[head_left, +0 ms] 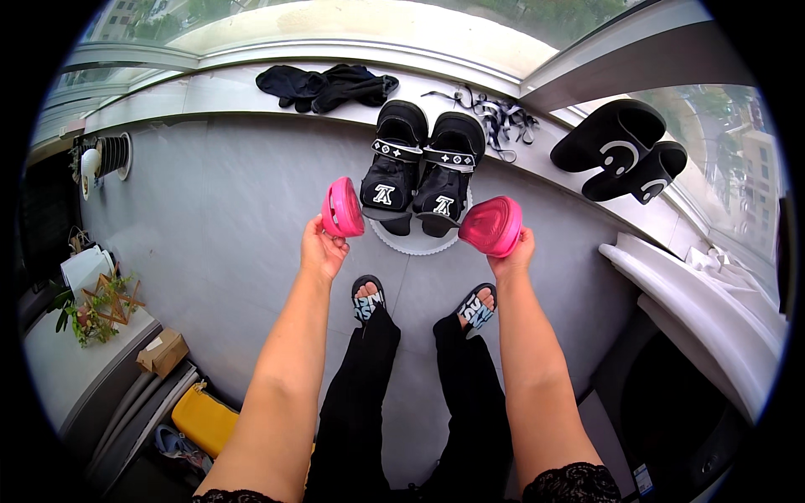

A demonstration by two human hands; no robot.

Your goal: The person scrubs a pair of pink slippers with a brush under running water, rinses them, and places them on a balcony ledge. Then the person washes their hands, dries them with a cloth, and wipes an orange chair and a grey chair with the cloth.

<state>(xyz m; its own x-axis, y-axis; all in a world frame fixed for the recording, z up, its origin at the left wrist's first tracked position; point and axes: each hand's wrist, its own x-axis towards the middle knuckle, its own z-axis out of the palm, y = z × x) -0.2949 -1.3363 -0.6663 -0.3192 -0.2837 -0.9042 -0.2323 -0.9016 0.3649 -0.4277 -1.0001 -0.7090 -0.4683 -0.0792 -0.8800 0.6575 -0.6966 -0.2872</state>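
Observation:
My left hand (324,250) is closed around a rounded pink plastic piece (340,208) with slots in its side. On the other side, my right hand (513,255) grips a similar pink piece (495,225), its ridged face turned up. Between them, a pair of black high-top shoes (449,168) with patterned white-and-black straps and white emblems rests on a round white stool (419,248). The shoes' tongues flop toward me. The left piece is close beside the left shoe; the right one is at the right shoe's tongue, and I cannot tell whether they touch.
Black socks (327,86) and loose black-and-white laces (495,117) lie along the white ledge. Black slippers (616,151) lean at the window. A white basin (671,293) juts in on the right. Plants (99,314), a cardboard box (163,352) and a yellow case (205,419) are left.

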